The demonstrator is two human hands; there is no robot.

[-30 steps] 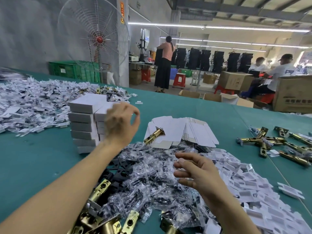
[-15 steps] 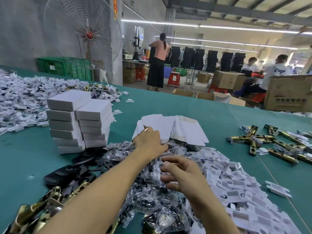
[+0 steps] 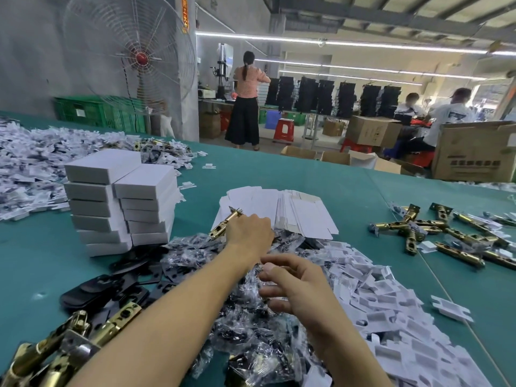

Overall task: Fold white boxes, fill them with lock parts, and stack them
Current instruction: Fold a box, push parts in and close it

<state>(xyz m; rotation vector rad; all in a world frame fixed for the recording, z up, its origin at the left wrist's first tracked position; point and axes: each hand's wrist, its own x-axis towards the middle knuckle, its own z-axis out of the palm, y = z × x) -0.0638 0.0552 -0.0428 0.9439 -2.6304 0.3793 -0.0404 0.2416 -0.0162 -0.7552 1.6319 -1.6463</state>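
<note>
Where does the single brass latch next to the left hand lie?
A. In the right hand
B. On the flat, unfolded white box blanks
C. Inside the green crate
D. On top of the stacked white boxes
B: the brass latch lies on the flat box blanks beside the left hand, apart from the stacked white boxes.

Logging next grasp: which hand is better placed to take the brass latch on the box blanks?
Left, likely: left hand is at the brass latch; right hand hovers over bagged parts.
</note>
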